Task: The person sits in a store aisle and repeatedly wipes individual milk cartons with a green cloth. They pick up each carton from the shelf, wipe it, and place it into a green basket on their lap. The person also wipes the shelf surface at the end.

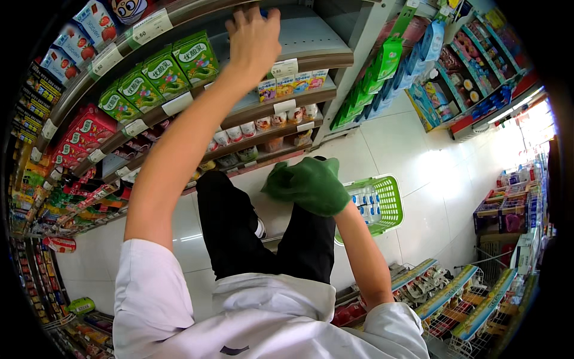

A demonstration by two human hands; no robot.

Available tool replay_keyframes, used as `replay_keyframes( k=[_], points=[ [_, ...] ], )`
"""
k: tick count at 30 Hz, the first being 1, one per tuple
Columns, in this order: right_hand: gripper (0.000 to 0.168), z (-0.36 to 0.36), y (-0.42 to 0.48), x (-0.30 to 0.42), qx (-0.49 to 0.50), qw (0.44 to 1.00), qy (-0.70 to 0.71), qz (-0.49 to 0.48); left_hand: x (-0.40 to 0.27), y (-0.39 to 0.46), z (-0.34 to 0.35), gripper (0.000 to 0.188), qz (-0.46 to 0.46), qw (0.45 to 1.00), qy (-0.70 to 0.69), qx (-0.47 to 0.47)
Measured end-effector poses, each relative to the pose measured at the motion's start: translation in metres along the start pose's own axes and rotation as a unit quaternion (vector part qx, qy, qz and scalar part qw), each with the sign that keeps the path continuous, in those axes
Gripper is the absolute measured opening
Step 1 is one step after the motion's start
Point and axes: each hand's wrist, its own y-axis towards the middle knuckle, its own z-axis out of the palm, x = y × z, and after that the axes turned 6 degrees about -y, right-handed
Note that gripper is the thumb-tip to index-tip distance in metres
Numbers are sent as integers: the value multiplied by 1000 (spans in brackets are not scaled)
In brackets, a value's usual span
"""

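Note:
My left hand (253,42) reaches onto the upper store shelf (309,33), its fingers bent around a small blue item (264,12). Most of that item is hidden behind the fingers. A green cloth (309,186) covers my right hand down to the wrist, bunched over the fingers in front of my knees. The fingers themselves are out of sight under it. On the floor to the right stands a green and white shopping basket (391,202) with several clear, blue-marked packages (368,202) inside.
Green drink cartons (159,74) line the shelf left of my forearm. Small cartons (293,85) and cups (264,123) fill lower shelves. Green and blue packets (381,80) hang at the shelf end. Wire racks (466,300) stand at lower right; my knees are close to the shelving.

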Motion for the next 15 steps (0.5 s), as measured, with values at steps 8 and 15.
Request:
replay_keyframes(
  k=[8, 15],
  points=[
    [11, -7, 20, 15, -80, 974, -210, -35, -31, -89, -84, 38, -21, 913, -388, -125],
    [50, 16, -28, -29, -257, 881, 355, 176, -40, -147, -98, 43, -398, 523, -749, -86]
  ],
)
